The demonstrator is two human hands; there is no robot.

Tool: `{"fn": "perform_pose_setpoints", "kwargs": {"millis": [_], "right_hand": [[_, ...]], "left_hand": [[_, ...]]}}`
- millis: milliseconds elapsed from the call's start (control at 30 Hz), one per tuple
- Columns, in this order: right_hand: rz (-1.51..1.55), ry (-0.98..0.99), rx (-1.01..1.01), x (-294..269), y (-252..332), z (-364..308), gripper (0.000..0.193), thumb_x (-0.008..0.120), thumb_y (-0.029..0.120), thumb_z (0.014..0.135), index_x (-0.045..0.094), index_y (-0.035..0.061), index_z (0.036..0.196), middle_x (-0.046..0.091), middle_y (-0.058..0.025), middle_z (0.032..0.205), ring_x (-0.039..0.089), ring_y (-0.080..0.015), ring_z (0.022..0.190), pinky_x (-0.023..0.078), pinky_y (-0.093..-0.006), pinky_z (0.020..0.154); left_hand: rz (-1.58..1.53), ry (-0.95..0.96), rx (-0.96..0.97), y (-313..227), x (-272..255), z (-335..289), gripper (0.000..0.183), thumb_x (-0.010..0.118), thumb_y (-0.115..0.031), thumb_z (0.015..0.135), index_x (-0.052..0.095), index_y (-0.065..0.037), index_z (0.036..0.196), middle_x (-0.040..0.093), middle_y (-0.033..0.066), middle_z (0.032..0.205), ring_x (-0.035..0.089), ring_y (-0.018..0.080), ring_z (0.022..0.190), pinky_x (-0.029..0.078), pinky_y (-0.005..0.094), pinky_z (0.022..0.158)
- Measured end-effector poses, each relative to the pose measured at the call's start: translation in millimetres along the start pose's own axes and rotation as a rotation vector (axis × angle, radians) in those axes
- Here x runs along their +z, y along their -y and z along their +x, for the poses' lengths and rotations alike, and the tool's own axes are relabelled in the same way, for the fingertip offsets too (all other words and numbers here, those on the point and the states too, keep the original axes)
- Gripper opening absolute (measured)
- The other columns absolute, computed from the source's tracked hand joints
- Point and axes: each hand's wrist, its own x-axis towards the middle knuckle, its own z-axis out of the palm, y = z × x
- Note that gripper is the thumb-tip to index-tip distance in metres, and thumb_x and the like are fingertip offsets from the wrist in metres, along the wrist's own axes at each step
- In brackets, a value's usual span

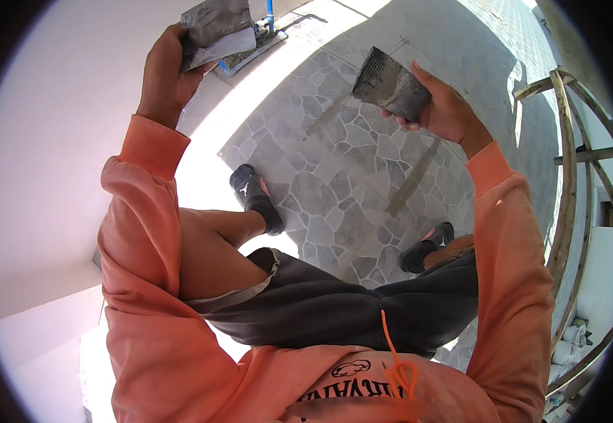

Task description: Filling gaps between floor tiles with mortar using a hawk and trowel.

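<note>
Nearby, blue pipe [270, 17] past grey piece [218, 25] in left hand [164, 69]; wooden frame [566, 141] rightward.

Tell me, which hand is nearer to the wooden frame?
Right. The right hand is left of the wooden frame, apart from it; the left hand is much farther left, near the pale wall.

Left of the left hand [163, 72], a smooth white wall [53, 141]. Below that hand and the right hand [449, 106], a floor of grey tiles [320, 197] patterned with irregular stone shapes and pale joints, mostly in shade. Right of the left hand, a curved band of glaring sunlight [250, 92]. Right of the right hand, a frame of rough brown wooden poles [566, 141]; beyond, pale sunlit paving [507, 39].
</note>
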Motion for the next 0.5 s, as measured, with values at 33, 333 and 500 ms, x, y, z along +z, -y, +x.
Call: {"fn": "perform_pose_setpoints", "kwargs": {"millis": [33,333,500], "right_hand": [[-0.007,0.025,-0.04,10,7,-5,0.059,0.046,0.05,0.105,0.055,-0.0018,0.132,0.069,-0.0216,0.107,0.065,-0.0201,0.079,0.049,-0.0304,0.06],[-0.687,0.101,-0.134,75,63,-29,0.061,0.07,0.03,0.094,0.049,0.0019,0.145,0.064,-0.0173,0.124,0.066,-0.0239,0.105,0.055,-0.0365,0.086],[-1.183,0.19,-0.372,85,47,36,0.061,0.077,0.008,0.082,0.056,0.0083,0.14,0.061,-0.0142,0.126,0.061,-0.0296,0.116,0.05,-0.0404,0.098]], "left_hand": [[0.027,-0.004,0.007,-8,-2,-3,0.034,0.045,-0.017,0.102,0.051,0.009,0.124,0.061,0.0186,0.119,0.064,0.0327,0.106,0.055,0.0419,0.092],[0.16,0.041,0.002,-32,-49,-14,0.036,0.039,-0.016,0.104,0.054,0.002,0.13,0.064,0.0119,0.114,0.065,0.0207,0.099,0.055,0.0355,0.084],[0.241,-0.023,-0.042,5,-94,-3,0.042,0.031,-0.017,0.104,0.05,0.0,0.138,0.062,0.0103,0.121,0.062,0.0178,0.106,0.052,0.0353,0.092]]}}
